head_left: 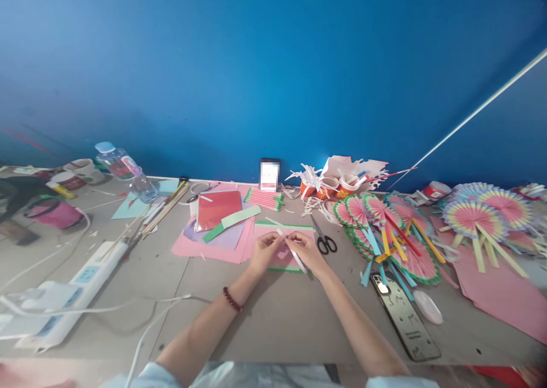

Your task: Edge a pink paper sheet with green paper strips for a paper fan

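Note:
My left hand [266, 250] and my right hand [305, 251] meet at mid-table, fingertips pinched close together on a narrow white strip [299, 262] that runs slantwise past both of them. It looks like tape or paper; the frame does not settle which. Beneath the hands lies a pink sheet with green edges [294, 228], partly covered by them. Just right of it rest black-handled scissors [326, 244]. Pink-and-green folded paper pieces [264, 199] lie side by side behind the sheet. Left of my hands, green paper strips [241, 216] lie across a red packet [219, 207] and pink paper [187, 250].
Pleated paper fans [410, 251] crowd the right side, near a phone [405, 317] and a white mouse [428, 307]. Paper cups [348, 186] with white strips stand at the back. A bottle [128, 171], power strip [81, 285] and cables occupy the left.

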Demonstrator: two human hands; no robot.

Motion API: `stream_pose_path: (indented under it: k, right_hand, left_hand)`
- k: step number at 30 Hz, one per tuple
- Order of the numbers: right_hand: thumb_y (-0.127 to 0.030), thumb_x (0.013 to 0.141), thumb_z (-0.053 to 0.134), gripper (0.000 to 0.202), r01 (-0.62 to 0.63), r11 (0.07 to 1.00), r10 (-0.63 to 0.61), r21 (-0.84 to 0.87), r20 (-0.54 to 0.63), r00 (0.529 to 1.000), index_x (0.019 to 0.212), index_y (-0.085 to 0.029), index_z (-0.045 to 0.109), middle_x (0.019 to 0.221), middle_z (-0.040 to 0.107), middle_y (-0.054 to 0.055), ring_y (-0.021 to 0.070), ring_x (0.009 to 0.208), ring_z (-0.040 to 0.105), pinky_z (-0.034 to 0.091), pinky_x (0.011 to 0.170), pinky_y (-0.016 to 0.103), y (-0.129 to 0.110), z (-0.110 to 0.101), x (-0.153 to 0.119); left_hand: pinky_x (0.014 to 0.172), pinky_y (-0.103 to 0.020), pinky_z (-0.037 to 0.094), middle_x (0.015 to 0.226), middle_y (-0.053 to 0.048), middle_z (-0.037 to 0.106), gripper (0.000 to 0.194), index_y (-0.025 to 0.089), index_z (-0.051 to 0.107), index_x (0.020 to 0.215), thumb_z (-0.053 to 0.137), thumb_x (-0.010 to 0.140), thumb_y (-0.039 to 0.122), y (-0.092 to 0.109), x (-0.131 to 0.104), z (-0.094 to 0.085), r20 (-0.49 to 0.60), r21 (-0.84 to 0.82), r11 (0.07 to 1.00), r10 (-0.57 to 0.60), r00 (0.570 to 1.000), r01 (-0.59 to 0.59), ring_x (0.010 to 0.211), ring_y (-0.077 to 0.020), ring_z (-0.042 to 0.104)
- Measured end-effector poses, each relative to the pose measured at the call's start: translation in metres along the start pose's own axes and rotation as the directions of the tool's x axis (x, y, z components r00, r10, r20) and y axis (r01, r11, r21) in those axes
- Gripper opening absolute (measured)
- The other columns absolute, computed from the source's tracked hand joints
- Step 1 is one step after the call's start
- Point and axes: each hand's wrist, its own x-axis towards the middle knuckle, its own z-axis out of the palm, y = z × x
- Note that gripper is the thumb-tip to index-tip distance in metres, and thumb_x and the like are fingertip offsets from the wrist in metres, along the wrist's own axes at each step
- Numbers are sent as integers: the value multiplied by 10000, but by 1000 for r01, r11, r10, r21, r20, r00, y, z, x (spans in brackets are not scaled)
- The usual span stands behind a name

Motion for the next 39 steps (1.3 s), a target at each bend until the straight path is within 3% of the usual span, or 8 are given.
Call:
stream_pose_path:
  k: [4,8,15,24,28,34,39]
  right_hand:
    - [-463,677,670,300,-104,994,102,40,50,994,725,-216,506,437,394,-103,61,353,310,176,374,197,2,0,0]
    - [-446,678,667,294,-95,994,94,43,39,995,685,-213,488,415,357,-112,52,328,268,147,347,195,4,0,1]
    - [-412,707,646,246,-54,998,53,21,58,997,705,-189,543,508,439,-80,56,392,331,209,381,193,7,-1,3]
    - [-343,681,633,185,75,997,-75,-35,-13,997,638,-171,581,581,528,-34,107,564,456,333,525,224,1,1,3]
    - [-347,676,627,187,79,995,-80,-55,-10,997,627,-171,585,580,548,-31,114,567,479,363,550,235,3,0,4]
    - [-416,686,647,262,71,996,-69,-45,34,997,641,-162,596,577,571,-25,98,521,476,366,501,218,13,-3,9]
    - [-468,665,680,310,-4,1000,3,23,39,999,658,-171,593,534,583,-25,94,430,474,371,434,218,15,-3,9]
  left_hand:
    - [534,-236,421,589,-23,624,320,136,652,624,728,659,445,1,2,-3,-80,0,1000,-31,996,31,536,-118,548]
    - [530,-227,422,580,-21,628,329,137,650,592,730,652,450,2,3,-5,-115,38,999,-27,993,31,519,-111,547]
    - [470,-237,425,534,-43,635,346,141,651,561,736,634,468,2,5,-7,-105,53,997,-55,993,61,464,-130,556]
    - [480,-247,449,576,-64,664,336,136,676,572,714,638,463,11,3,-7,-96,74,993,-88,991,95,483,-143,574]
    - [488,-242,431,575,-58,659,317,134,670,563,710,650,437,13,2,-6,-91,70,990,-119,989,126,478,-131,561]
    - [481,-231,406,549,-53,635,310,127,657,587,702,659,425,9,2,-6,-88,-67,985,-167,982,161,477,-125,551]
    - [506,-235,404,552,-42,625,362,137,649,594,669,690,485,2,7,-6,-60,-48,994,-99,993,96,496,-121,543]
